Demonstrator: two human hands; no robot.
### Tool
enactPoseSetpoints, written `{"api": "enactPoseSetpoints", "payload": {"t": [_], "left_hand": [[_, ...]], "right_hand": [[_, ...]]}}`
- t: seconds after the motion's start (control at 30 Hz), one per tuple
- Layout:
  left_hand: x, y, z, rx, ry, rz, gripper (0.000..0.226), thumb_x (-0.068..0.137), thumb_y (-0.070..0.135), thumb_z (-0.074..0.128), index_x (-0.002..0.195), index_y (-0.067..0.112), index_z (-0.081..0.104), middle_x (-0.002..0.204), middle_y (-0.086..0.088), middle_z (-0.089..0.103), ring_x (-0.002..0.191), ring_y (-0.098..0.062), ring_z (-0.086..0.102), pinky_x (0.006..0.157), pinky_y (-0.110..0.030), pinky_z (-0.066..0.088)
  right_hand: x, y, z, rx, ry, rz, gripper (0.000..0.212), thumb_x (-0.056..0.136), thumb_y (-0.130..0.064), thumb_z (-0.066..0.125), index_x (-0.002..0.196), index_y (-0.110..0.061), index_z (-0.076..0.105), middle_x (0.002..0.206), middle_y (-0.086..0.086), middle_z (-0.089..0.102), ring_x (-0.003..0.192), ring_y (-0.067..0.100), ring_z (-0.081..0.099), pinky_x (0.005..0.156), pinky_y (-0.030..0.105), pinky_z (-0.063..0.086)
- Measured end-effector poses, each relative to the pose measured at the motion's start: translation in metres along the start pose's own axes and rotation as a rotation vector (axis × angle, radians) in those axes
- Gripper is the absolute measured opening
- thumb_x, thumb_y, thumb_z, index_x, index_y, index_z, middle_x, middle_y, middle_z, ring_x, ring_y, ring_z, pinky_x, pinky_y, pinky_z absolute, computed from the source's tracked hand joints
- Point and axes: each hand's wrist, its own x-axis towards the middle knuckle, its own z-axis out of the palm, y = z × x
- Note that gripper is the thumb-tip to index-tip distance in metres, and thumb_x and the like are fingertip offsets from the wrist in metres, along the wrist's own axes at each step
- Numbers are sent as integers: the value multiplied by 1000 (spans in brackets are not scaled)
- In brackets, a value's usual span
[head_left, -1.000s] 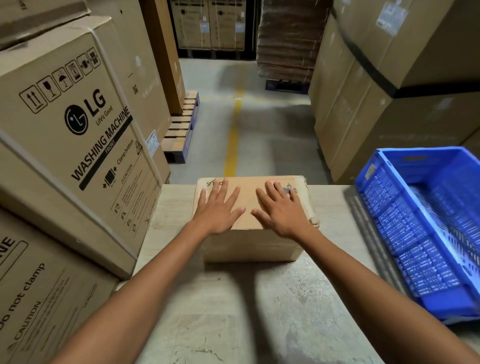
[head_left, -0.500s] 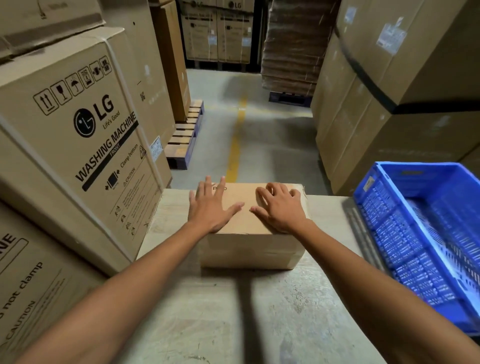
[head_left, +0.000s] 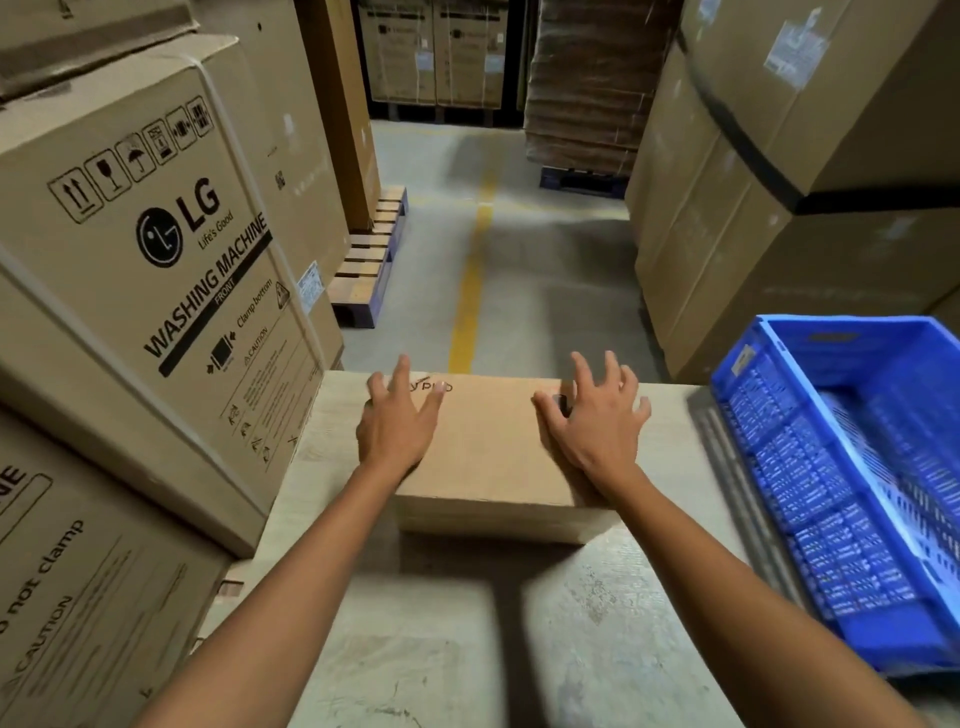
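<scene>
Cardboard box on bench; left hand and right hand, fingers spread, partly hide its markings; blue crate cropped.

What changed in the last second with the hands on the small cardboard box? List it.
Both hands slid apart across the top: the left hand went to the left edge of the small cardboard box, the right hand to its right edge, fingers spread. Neither grips anything; both lie open on top. The box sits on the table as before, and the blue crate stays to its right.
</scene>
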Motion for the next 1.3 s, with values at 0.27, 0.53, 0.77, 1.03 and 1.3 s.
{"api": "enactPoseSetpoints", "payload": {"t": [0.27, 0.53, 0.77, 1.03, 1.3], "left_hand": [[-23, -12, -6, -181, 65, -31, 51, 99, 61, 39, 138, 28, 42, 125, -13, 64, 114, -38, 58, 82, -39, 38], [-51, -18, -7, -377, 157, -10, 35, 102, 53, 41, 125, 27, 47, 116, -4, 65, 104, -30, 58, 81, -35, 34], [-57, -23, 19, -496, 84, -75, 35, 97, 53, 51, 103, 21, 37, 107, -4, 55, 89, -26, 56, 76, -41, 46], [-103, -57, 52, -427, 39, -100, 35, 91, 34, 70, 105, 16, 43, 107, 0, 52, 96, -22, 51, 76, -33, 35], [-107, -65, 65, -183, 57, 62, 30, 96, 29, 62, 119, 12, 55, 135, -11, 49, 125, -32, 48, 97, -41, 42]], "right_hand": [[-33, 0, -16, 124, 39, 135, 59, 91, -73, 42, 120, -24, 60, 134, 10, 51, 110, 32, 53, 85, 46, 53], [-51, 5, -16, 326, 221, 129, 44, 87, -62, 62, 105, -22, 69, 113, 5, 54, 99, 27, 51, 81, 44, 51], [-62, 19, 7, 480, 261, 223, 29, 86, -46, 70, 84, -18, 62, 102, 3, 49, 99, 21, 39, 81, 44, 51], [-118, 38, 42, 327, 72, 330, 30, 83, -47, 73, 94, -20, 64, 106, 3, 47, 103, 25, 38, 76, 45, 52], [-129, 30, 46, 87, 86, 230, 29, 83, -47, 72, 92, -21, 64, 111, 6, 55, 110, 35, 49, 87, 52, 41]]}}
